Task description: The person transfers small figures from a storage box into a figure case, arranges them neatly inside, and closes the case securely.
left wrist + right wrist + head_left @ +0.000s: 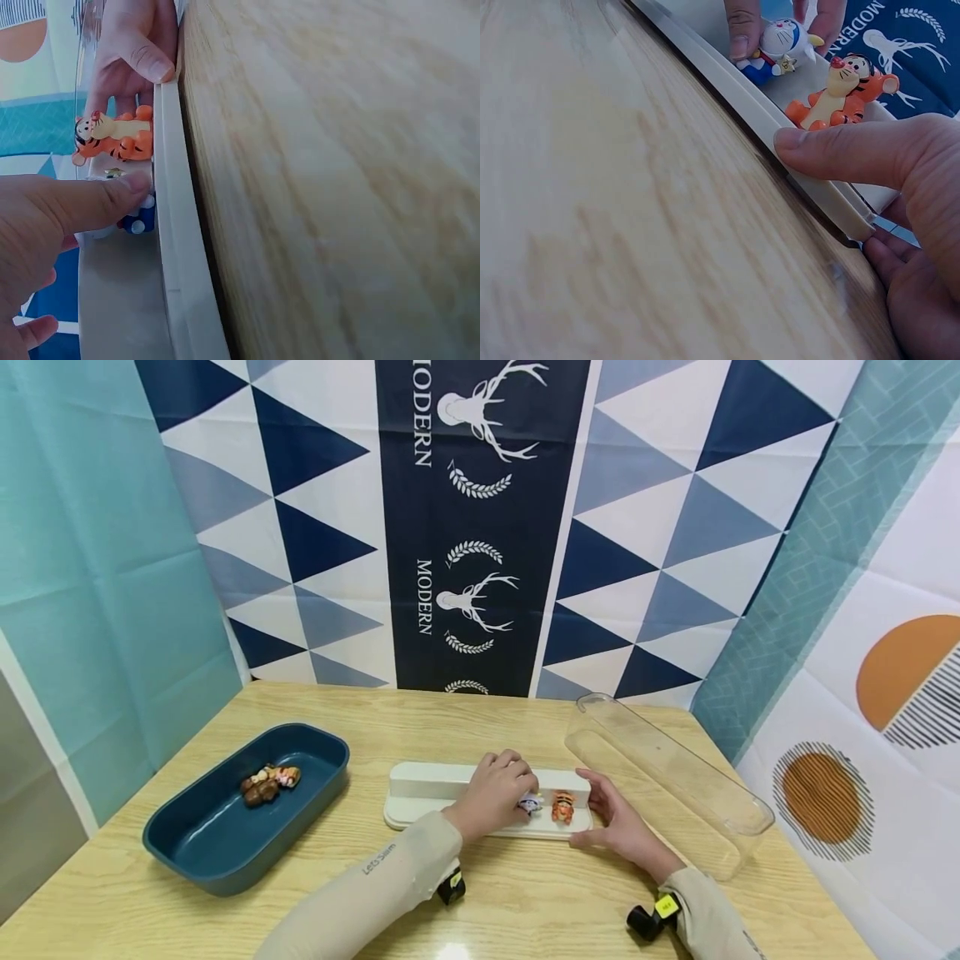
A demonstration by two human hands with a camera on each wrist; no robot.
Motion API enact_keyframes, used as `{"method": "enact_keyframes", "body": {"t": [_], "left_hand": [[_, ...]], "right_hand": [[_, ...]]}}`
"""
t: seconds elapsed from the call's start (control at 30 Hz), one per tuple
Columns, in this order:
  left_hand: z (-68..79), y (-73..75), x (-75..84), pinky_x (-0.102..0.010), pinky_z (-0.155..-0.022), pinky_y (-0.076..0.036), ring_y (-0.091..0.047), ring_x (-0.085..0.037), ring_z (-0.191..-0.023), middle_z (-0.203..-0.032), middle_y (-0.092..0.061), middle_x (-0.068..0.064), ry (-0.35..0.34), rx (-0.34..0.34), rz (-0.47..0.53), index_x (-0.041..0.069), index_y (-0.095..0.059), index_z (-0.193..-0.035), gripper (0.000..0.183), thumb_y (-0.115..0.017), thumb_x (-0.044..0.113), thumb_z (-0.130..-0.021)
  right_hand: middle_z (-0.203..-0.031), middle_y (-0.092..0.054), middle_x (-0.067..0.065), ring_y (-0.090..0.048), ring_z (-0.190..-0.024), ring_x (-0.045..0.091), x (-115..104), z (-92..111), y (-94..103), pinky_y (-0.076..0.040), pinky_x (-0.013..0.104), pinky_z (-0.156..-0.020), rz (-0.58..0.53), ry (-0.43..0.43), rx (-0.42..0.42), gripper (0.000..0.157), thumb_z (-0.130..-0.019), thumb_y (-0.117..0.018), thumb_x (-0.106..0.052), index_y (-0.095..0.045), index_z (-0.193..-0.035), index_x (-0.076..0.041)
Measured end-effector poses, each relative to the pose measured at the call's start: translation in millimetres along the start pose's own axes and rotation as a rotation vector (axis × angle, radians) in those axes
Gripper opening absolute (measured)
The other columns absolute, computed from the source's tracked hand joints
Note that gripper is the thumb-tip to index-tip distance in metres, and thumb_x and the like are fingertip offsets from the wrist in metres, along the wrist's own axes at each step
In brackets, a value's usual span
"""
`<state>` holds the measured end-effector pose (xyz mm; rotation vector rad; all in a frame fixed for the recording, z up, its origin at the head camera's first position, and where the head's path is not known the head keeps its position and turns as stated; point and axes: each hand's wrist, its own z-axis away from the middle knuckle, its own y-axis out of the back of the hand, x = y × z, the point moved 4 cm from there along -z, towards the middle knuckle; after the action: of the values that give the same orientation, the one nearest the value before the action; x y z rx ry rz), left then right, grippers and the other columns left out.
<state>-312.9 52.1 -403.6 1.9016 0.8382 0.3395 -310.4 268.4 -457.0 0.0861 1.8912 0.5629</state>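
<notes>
A white stepped display stand [431,787] lies lengthwise on the table. My left hand [495,795] pinches a blue-and-white cat figurine [782,39] between thumb and fingers, down at the stand's lower step. Beside it an orange tiger figurine [562,807] sits upright on the same step, nearer the right end, with a small gap between the two. My right hand [618,827] grips the stand's right end; its thumb [840,154] presses on the front edge. In the left wrist view, my left thumb [97,201] covers much of the cat figurine.
At the left stands a dark blue bin [198,835] with several small brown and orange figurines [268,783] inside. Behind and right of the stand, a long clear plastic cover [675,768] rests on the table [480,722]. Patterned cloth hangs at the back and sides.
</notes>
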Motion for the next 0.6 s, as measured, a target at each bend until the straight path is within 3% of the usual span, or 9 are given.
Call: {"method": "enact_keyframes", "body": {"t": [0.33,0.6], "left_hand": [[2.0,20.8,-11.3,-0.034,-0.092,-0.042,-0.052,-0.015,-0.113,-0.109,-0.065,0.008,-0.029,-0.011,0.001,0.024,-0.071,-0.105,0.039,-0.085,0.045,-0.076],[20.1,37.0,-32.3,-0.037,-0.092,-0.041,-0.051,-0.016,-0.11,-0.108,-0.065,0.007,-0.007,-0.062,0.029,0.021,-0.07,-0.109,0.042,-0.082,0.046,-0.078]], "right_hand": [[-0.136,-0.048,0.027,-0.052,-0.118,0.015,0.2,0.2,1.0,-0.039,0.014,-0.098,0.007,0.038,0.011,0.099,-0.07,-0.088,0.004,-0.031,-0.151,0.002],[-0.137,-0.048,0.027,-0.052,-0.117,0.007,4.2,-2.7,0.5,-0.038,0.012,-0.097,0.009,0.014,0.014,0.102,-0.067,-0.089,0.002,-0.032,-0.151,0.001]]}}
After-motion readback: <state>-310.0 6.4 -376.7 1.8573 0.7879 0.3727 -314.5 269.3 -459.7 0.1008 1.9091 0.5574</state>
